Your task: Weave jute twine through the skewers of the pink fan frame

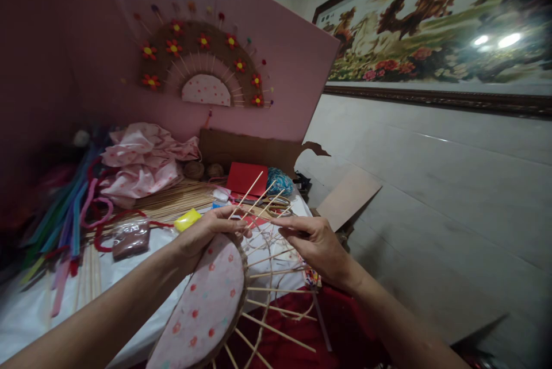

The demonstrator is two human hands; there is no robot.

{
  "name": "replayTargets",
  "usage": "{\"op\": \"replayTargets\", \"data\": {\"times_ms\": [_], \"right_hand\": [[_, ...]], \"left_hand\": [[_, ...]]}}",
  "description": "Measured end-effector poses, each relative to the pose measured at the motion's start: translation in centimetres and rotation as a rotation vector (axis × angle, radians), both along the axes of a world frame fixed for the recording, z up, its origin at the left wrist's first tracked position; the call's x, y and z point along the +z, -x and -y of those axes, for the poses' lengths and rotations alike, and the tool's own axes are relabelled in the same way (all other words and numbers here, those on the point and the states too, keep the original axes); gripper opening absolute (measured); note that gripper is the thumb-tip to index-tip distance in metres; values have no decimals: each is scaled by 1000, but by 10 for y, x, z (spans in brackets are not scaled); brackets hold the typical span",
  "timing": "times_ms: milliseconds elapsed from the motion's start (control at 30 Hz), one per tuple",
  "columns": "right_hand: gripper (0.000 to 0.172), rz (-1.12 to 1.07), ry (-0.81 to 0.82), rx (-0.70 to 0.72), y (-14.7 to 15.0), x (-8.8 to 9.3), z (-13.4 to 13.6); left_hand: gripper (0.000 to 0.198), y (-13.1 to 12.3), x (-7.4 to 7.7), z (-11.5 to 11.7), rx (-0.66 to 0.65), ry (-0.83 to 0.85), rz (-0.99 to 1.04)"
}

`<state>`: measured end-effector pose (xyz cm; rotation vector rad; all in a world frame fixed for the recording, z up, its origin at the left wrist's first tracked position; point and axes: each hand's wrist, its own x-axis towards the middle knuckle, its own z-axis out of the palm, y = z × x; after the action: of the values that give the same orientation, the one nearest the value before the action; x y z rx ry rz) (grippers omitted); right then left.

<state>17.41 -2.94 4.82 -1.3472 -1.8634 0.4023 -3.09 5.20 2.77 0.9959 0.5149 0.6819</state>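
My left hand [211, 232] is closed on the upper end of a half-round fan base [207, 300] covered in pink flowered cloth. Thin wooden sticks [282, 289] fan out from its curved edge, and the left fingers lie around the uppermost ones. Brown twine [269, 262] runs across the sticks, with a loose loop hanging at the right. My right hand [321, 245] is closed, thumb and fingers pinched near the upper stick tips. The twine seems to run to these fingers, though its end there is hard to see.
A finished half-round fan piece [206, 88] with red flowers hangs on the pink board [284, 41]. Pipe cleaners [80, 208], crumpled pink cloth [142, 156], bundled sticks [172, 199], a yellow packet [187, 219], scissors [278, 203] and blue yarn [280, 181] lie on the white table.
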Motion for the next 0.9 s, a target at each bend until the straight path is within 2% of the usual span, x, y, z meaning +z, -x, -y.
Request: {"op": "replayTargets", "data": {"times_ms": [167, 533, 900], "right_hand": [[28, 106, -27, 37, -1, 0, -1], [37, 355, -121, 45, -1, 2, -3], [36, 380, -146, 33, -2, 2, -4]], "left_hand": [[27, 0, -1, -1, 2, 0, 16], [25, 0, 1, 1, -17, -8, 23], [25, -1, 1, 0, -5, -22, -7]]}}
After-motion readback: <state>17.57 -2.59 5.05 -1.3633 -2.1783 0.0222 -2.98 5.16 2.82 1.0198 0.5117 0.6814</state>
